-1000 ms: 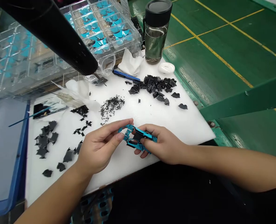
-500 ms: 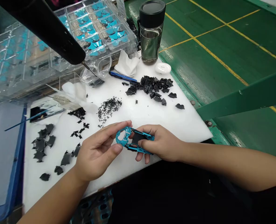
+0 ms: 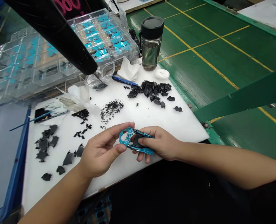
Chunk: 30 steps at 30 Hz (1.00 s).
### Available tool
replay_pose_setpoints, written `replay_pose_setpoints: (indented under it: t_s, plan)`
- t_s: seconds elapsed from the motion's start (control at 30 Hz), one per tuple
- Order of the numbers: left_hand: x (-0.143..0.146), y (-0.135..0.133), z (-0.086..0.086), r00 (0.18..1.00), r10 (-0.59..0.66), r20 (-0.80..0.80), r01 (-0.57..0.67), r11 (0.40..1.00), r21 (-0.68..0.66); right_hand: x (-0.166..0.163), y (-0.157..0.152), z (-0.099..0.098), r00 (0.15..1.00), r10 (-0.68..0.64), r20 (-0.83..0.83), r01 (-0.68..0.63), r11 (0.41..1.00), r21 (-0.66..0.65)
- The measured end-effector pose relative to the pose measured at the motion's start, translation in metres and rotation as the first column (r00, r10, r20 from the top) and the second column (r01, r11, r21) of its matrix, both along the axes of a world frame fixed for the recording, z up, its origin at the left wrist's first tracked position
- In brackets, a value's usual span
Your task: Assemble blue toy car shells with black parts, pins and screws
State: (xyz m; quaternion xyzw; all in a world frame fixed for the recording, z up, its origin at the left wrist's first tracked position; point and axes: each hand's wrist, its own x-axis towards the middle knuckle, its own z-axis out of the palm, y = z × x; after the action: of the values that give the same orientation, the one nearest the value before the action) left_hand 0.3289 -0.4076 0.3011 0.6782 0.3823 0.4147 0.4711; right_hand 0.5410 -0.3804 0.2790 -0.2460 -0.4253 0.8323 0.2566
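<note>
A white foam board [image 3: 126, 177] is being worked on, with a clear compartment tray of blue parts [image 3: 102, 34] standing beyond the grip. A heap of black moulded pieces [image 3: 149, 91] is lying ahead and to the right of the grip, and flat black pieces [image 3: 44, 143] are being kept to its left. A teal plastic frame [image 3: 125, 137] is being held closed-fingered over the board, its rounded end by the left hand [image 3: 100, 152] and its far end by the right hand [image 3: 160, 144]. A black insert [image 3: 136, 140] is being touched by the right thumb [image 3: 141, 141].

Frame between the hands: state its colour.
The frame is shiny turquoise blue; it shows best in the head view.
</note>
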Motion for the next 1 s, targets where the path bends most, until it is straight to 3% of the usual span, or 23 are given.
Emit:
replay_pose_setpoints:
  t_s: [0.23, 0.47, 1.0]
  plan:
    - [-0.0033, -0.0013, -0.0021, 0.999, -0.052, -0.004, 0.052, 0.998, 0.033, 0.0015, -0.0055, 0.0048, 0.984, -0.039, 0.175, 0.013, 0.988, 0.151]
    - [-0.0077, 0.0006, -0.0054, 0.993, -0.085, -0.084, 0.093, 0.991, 0.098, 0.0002, -0.0085, 0.0044, 0.966, -0.138, 0.220, 0.095, 0.975, 0.199]
    - [-0.0103, 0.0029, -0.0092, 0.985, -0.108, -0.135, 0.129, 0.979, 0.159, 0.0005, -0.0075, 0.0019, 0.964, -0.112, 0.242, 0.048, 0.966, 0.254]
